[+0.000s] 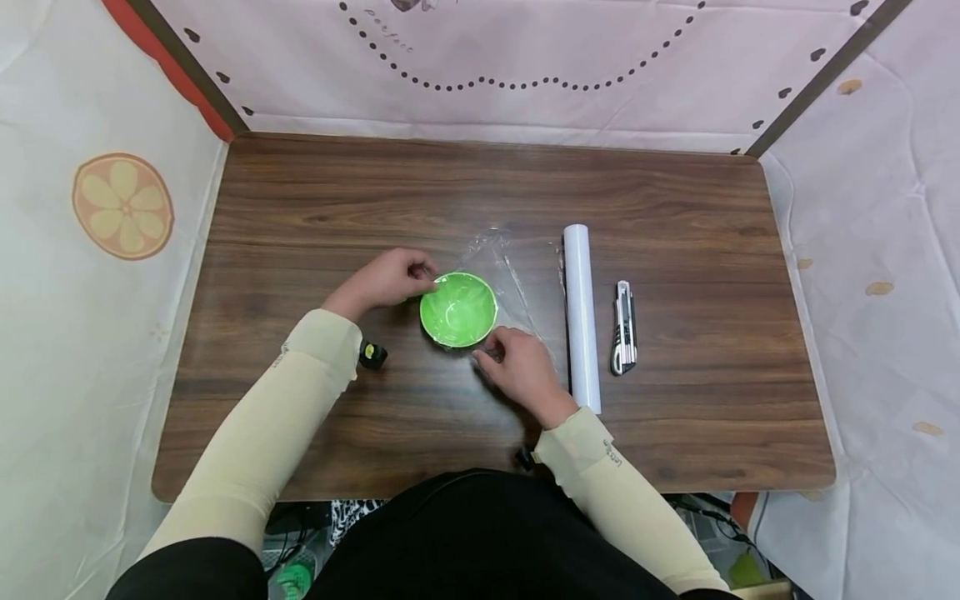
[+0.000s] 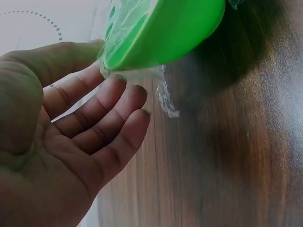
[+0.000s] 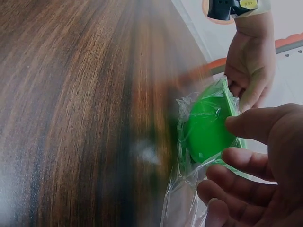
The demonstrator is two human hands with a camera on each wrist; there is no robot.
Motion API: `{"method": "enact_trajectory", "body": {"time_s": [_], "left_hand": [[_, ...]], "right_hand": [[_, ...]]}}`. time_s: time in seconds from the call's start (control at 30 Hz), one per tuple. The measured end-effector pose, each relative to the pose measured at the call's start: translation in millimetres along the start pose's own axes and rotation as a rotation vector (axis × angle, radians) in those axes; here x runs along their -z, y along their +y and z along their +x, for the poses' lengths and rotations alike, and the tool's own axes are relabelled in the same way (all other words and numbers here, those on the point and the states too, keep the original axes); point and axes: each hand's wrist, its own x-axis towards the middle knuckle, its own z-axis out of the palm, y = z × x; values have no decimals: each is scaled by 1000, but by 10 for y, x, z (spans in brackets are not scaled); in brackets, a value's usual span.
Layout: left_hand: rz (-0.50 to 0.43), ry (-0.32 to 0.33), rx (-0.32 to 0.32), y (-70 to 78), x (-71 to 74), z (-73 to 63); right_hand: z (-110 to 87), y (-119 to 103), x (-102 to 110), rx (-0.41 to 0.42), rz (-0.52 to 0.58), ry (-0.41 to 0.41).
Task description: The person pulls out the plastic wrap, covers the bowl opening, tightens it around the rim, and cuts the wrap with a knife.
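A green bowl [image 1: 458, 310] sits near the middle of the table with clear plastic wrap [image 1: 498, 271] over it. The wrap hangs crumpled round its sides and trails off to the right. At the bowl's upper left rim, my left hand [image 1: 393, 279] pinches the wrapped edge between thumb and forefinger; its other fingers are loosely bent below. My right hand [image 1: 517, 362] is at the lower right of the bowl. In the right wrist view, its thumb [image 3: 251, 124] overlaps the bowl's rim and stands apart from the bent fingers, which are beside the loose wrap.
Right of the bowl, a white roll [image 1: 582, 317] lies lengthwise on the brown wooden table [image 1: 712, 333]. Farther right is a utility knife [image 1: 623, 327]. White printed sheets [image 1: 480, 50] stand along the back and both sides of the table.
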Motion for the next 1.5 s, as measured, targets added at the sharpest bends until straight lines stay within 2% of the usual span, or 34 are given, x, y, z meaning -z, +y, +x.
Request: {"method": "enact_trajectory", "body": {"time_s": [0.37,0.6,0.9,1.07,1.27,1.5], "left_hand": [[-268,-52,86,-124,-41,-105],[-452,-65,92,-197,-119,-115],[-676,-77,105,-255,-299,-163],[-868,-41,112,-317,-435,-165],[-1010,0,67,-349,-530,-196],[-1172,-73,-6,-389,-604,-258]], "right_hand": [[16,67,-37,-72,47,-34],[36,139,3,-138,120,-32],[66,257,93,-227,251,-26],[55,272,105,-230,219,-28],[30,215,40,-167,149,-67],[34,192,25,-200,131,-75]]}}
